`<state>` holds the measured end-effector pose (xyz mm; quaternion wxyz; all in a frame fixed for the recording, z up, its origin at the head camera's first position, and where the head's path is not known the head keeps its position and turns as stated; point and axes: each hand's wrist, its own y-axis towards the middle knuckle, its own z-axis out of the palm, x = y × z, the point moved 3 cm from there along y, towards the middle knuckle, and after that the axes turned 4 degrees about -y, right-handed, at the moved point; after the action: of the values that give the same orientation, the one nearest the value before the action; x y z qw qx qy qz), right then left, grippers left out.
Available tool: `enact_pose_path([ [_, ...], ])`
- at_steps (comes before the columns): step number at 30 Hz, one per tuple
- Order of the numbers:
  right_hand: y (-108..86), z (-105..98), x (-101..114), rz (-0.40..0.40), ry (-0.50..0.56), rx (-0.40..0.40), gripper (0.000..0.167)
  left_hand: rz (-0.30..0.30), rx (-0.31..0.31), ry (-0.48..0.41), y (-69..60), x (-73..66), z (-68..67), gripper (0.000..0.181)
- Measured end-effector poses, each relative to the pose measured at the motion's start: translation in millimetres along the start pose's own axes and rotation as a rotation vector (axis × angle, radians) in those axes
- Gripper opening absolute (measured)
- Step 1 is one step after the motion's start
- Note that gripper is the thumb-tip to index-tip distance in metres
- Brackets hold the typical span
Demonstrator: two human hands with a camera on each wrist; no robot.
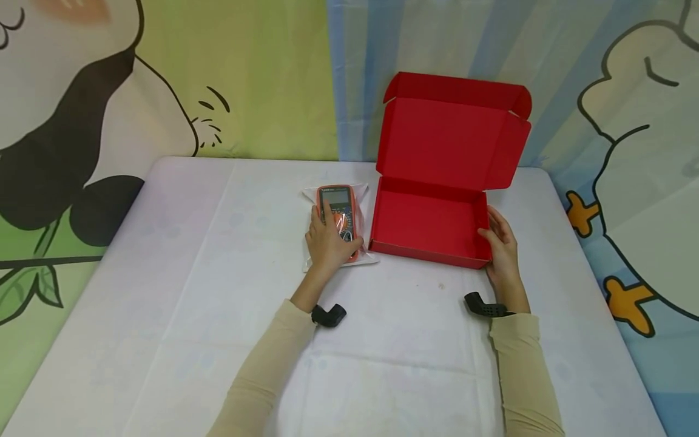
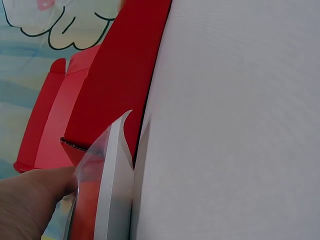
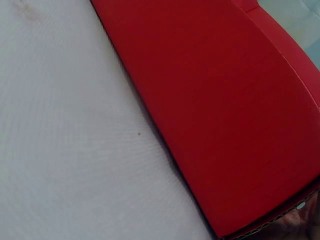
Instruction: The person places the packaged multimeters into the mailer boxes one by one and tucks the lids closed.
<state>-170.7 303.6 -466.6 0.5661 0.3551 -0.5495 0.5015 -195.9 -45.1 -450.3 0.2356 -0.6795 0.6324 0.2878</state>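
Firstly, head view: one oblong orange-and-black multimeter (image 1: pixel 343 212) in one clear plastic bag (image 1: pixel 367 258), long axis pointing away, left of one open red cardboard box (image 1: pixel 426 221); gripped by nearer left hand (image 1: pixel 331 241), half-spread; box wall pinched by right hand (image 1: pixel 502 249). Left wrist view: bag beside box. Right wrist view: box exterior.

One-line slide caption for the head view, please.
The left hand holds a bagged meter while the right hand grips the side of an open red box.

Both forearms (image 1: pixel 267 370) extend forward, the left hand (image 1: pixel 329 241) palm-down with thumb (image 1: pixel 351 245) spread, the right hand (image 1: pixel 503 252) pinching between thumb and fingers (image 1: pixel 503 226).
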Motion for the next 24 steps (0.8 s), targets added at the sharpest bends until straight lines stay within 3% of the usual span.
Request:
enact_pose_path([
  [17,0.0,0.6,0.3,0.01,-0.025,-0.009,0.058,-0.035,-0.055,-0.018,-0.4,1.7,0.3,0.126],
  [24,0.4,0.3,0.3,0.018,-0.028,-0.022,0.059,-0.046,-0.053,-0.037,1.3,2.4,0.6,0.123],
])
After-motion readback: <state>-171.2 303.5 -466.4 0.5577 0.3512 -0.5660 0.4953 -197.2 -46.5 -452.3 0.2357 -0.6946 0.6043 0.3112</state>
